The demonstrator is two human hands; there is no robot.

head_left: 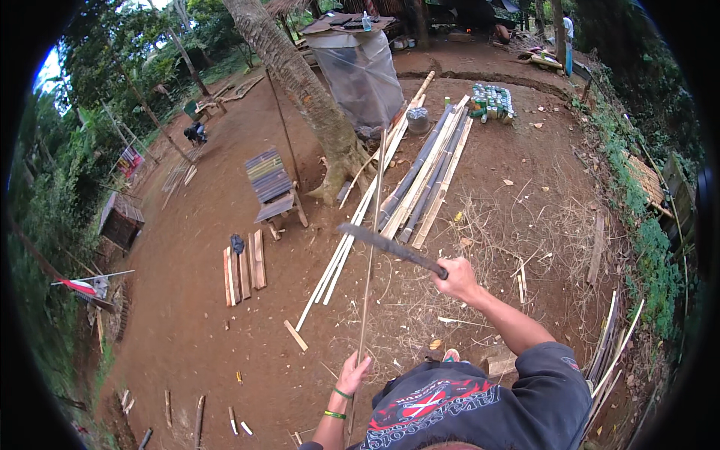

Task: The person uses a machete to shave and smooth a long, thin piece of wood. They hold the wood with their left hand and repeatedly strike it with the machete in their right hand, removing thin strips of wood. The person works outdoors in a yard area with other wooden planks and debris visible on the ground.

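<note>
My left hand (351, 373), with green and yellow bands at the wrist, is closed round a long thin bamboo strip (367, 300). The strip stands nearly upright in the picture, running away from me past the hand. In my right hand (457, 280) is the handle of a machete (394, 247). Its dark blade points left and crosses the strip well beyond my left hand; I cannot tell whether they touch. Beyond the blade, dark bamboo poles (420, 166) and pale split bamboo lengths (335, 260) lie on the ground.
A tree trunk (307, 90) rises ahead, with a slatted bamboo chair (268, 180) to its left. Short boards (259, 259) lie nearby. Bamboo shavings (487, 240) litter the dirt at right. Farther off stand a plastic-wrapped table (356, 71) and a cluster of bottles (493, 101).
</note>
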